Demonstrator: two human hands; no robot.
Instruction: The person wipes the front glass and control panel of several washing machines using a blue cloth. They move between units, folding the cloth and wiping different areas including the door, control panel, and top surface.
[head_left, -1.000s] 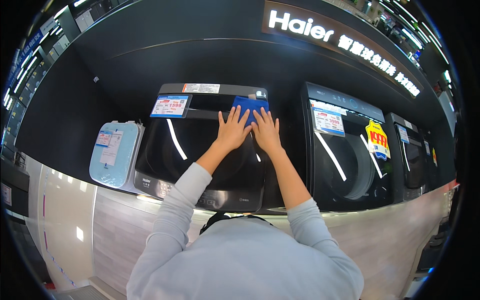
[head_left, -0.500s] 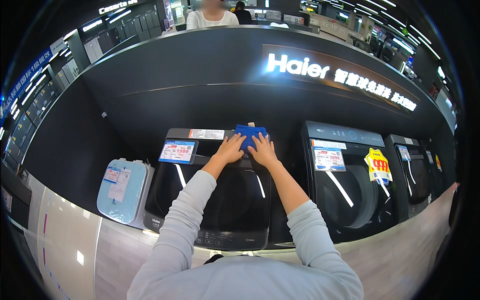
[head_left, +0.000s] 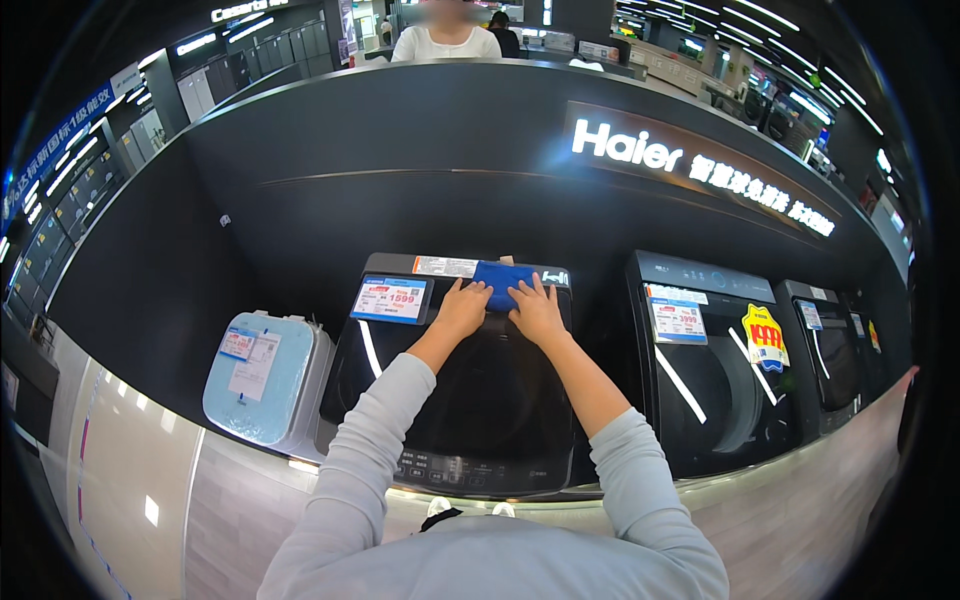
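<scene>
A folded blue cloth [head_left: 504,283] lies on the back panel of a dark top-loading washing machine [head_left: 470,400] in front of me. My left hand [head_left: 464,306] grips the cloth's left edge with bent fingers. On the cloth's right side my right hand [head_left: 539,314] holds it between thumb and index finger, its other fingers spread over the panel. Left of my left hand a price card [head_left: 390,300] stands on the machine, and a white label strip [head_left: 445,266] is stuck behind it. The undersides of both hands are hidden.
A small light-blue-lidded washer [head_left: 245,380] stands to the left. To the right are a front-loading washer [head_left: 710,370] with a yellow price tag [head_left: 765,338] and another dark machine [head_left: 828,350]. A dark partition [head_left: 400,130] rises behind; a person [head_left: 447,44] is beyond it.
My view has shifted, so the machines sit farther right in it. Both hands have drawn nearer to me along the cloth, and the cloth looks flatter, showing the panel to its right.
</scene>
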